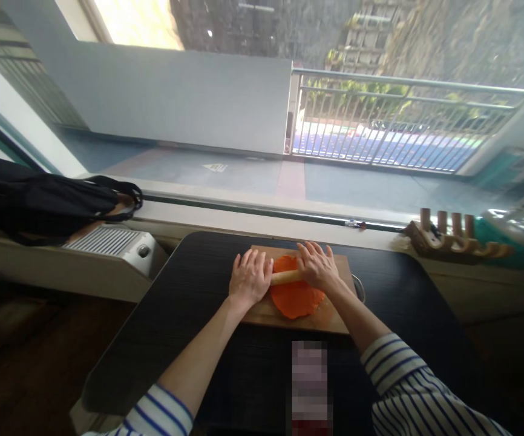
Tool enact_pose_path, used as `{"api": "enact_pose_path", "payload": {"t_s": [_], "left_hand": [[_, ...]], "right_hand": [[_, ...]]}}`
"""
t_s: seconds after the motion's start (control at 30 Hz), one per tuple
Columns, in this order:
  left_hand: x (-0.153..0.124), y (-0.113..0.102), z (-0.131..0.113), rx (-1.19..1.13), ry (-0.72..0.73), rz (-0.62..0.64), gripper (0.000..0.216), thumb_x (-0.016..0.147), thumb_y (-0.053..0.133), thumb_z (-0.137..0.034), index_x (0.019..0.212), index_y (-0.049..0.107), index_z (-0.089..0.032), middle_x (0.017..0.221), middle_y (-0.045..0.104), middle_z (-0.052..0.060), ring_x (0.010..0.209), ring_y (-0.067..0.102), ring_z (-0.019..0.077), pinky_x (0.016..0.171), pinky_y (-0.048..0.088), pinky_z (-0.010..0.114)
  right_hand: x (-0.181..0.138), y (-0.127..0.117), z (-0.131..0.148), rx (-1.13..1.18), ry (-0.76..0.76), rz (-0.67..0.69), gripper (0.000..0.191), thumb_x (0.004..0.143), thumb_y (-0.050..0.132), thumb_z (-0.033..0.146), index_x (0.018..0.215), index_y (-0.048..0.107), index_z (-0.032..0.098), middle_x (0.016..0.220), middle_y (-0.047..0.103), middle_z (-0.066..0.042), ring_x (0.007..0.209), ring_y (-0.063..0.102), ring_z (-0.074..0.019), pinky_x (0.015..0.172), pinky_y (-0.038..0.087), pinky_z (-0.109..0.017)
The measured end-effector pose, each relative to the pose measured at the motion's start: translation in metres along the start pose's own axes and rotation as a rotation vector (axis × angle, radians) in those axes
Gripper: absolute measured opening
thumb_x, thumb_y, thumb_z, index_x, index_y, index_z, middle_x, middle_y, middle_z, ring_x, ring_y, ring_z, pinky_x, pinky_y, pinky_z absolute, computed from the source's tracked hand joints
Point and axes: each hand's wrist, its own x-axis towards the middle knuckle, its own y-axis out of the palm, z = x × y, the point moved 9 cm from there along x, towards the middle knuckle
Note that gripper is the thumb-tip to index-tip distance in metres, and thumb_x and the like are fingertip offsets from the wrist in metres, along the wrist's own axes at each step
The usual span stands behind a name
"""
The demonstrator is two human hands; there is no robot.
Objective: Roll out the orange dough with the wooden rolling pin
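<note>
A flat round of orange dough (294, 297) lies on a wooden board (262, 313) on a black table (184, 315). A pale wooden rolling pin (285, 277) rests across the far part of the dough. My left hand (249, 277) lies flat on the pin's left end, fingers stretched forward. Over the pin's right end lies my right hand (317, 265), also flat with fingers extended. Both palms press on the pin rather than grip it. Striped sleeves cover both forearms near the bottom edge.
A white heater (117, 242) stands left of the table, with a black bag (39, 206) on the sill above it. A wooden rack (448, 239) sits on the sill at right. A metal ring (360, 288) hangs off the board's right end. A large window runs behind.
</note>
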Motion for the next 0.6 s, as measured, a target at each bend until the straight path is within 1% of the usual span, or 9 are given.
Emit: {"api": "enact_pose_path", "payload": {"t_s": [0.13,0.23,0.37,0.5,0.6], "left_hand": [[-0.018,-0.012,-0.017,0.053,0.076,-0.041,0.045,0.096,0.030,-0.035,0.122,0.057,-0.010,0.129,0.057,0.018,0.127,0.045,0.0295,0.109,0.026,0.053],[-0.028,-0.015,-0.025,0.071,0.075,-0.045,0.046,0.095,0.031,-0.034,0.125,0.055,-0.008,0.132,0.054,0.020,0.129,0.043,0.0310,0.109,0.025,0.054],[-0.034,-0.008,-0.025,0.043,0.042,-0.011,0.047,0.095,0.030,-0.036,0.126,0.056,-0.010,0.131,0.055,0.017,0.127,0.046,0.0299,0.107,0.031,0.050],[-0.034,-0.003,-0.023,0.064,0.049,-0.005,0.048,0.095,0.029,-0.038,0.126,0.055,-0.012,0.134,0.053,0.016,0.128,0.044,0.0286,0.108,0.030,0.048],[-0.031,-0.003,-0.022,0.076,0.049,-0.005,0.049,0.095,0.029,-0.039,0.128,0.054,-0.012,0.135,0.052,0.016,0.130,0.042,0.0282,0.109,0.028,0.048]], "right_hand": [[-0.015,0.003,0.000,-0.044,0.007,0.021,0.049,0.095,0.025,0.033,0.139,0.039,0.017,0.145,0.040,-0.014,0.135,0.030,-0.0261,0.107,0.017,-0.059],[-0.021,0.002,0.002,-0.044,-0.001,0.019,0.048,0.095,0.024,0.034,0.137,0.041,0.019,0.144,0.041,-0.013,0.135,0.030,-0.0261,0.108,0.015,-0.060],[-0.025,-0.001,0.003,-0.035,-0.014,-0.028,0.048,0.096,0.024,0.038,0.135,0.044,0.019,0.142,0.045,-0.012,0.134,0.033,-0.0254,0.109,0.015,-0.057],[-0.029,-0.003,0.001,-0.007,-0.056,-0.086,0.047,0.097,0.027,0.040,0.134,0.045,0.018,0.139,0.048,-0.012,0.132,0.036,-0.0234,0.111,0.015,-0.052],[-0.029,-0.005,-0.002,-0.004,-0.077,-0.121,0.045,0.097,0.029,0.038,0.134,0.046,0.018,0.138,0.050,-0.011,0.131,0.037,-0.0230,0.111,0.013,-0.052]]}}
